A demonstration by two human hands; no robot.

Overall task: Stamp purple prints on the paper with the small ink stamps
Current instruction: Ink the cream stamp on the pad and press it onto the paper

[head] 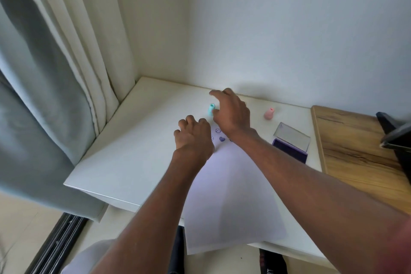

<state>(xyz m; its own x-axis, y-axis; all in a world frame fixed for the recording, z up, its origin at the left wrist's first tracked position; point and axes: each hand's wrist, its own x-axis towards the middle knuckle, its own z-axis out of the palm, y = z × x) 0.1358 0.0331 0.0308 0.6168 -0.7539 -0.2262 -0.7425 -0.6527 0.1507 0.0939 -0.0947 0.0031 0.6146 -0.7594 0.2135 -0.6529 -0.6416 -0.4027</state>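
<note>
A white sheet of paper lies on the white table, its near end hanging over the front edge. Purple smiley and heart prints sit near its far end. My left hand rests on the sheet's far left corner with fingers curled and nothing in them. My right hand hovers beyond the prints, fingers spread, thumb beside a small teal stamp standing on the table. A pink stamp stands further right. The purple ink pad lies open, its clear lid raised.
A wooden surface adjoins the table on the right, with a dark object on it. Curtains hang at the left, and a white wall runs behind the table. A dark item lies on the floor below.
</note>
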